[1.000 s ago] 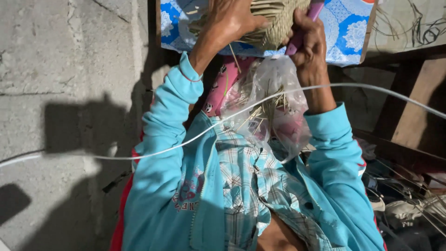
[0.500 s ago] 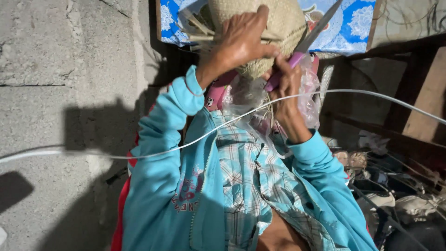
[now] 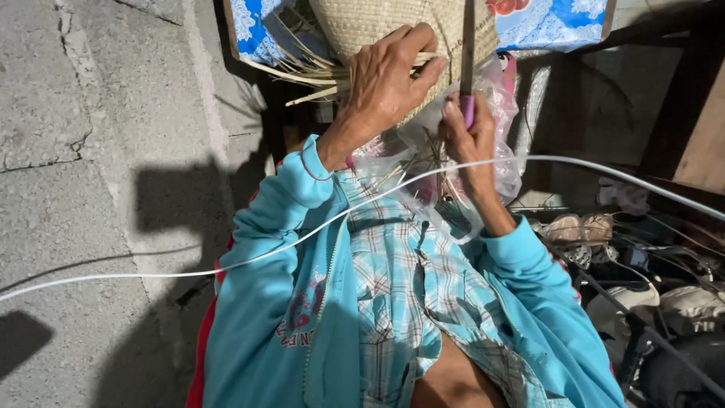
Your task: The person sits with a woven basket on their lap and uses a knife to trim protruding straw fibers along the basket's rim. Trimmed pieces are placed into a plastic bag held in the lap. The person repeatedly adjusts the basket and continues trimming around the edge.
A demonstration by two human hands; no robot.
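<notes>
Head view: at twelve o'clock, the left hand (image 3: 385,79) presses a woven straw piece (image 3: 377,23) flat, fingers spread over its loose strands (image 3: 302,75), while the right hand (image 3: 468,136), at one o'clock, is clenched round the purple handle of a knife (image 3: 467,53), blade up against the weave. Trimming appears in hand; the next cut seems to call for a steady left hold. Both forearms rise, elbows bent, above a clear plastic bag (image 3: 423,162).

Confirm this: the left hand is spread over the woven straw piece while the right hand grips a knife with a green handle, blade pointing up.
Not quite. The head view shows the left hand spread over the woven straw piece and the right hand gripping a knife blade up, but its handle is purple-pink, not green.
</notes>
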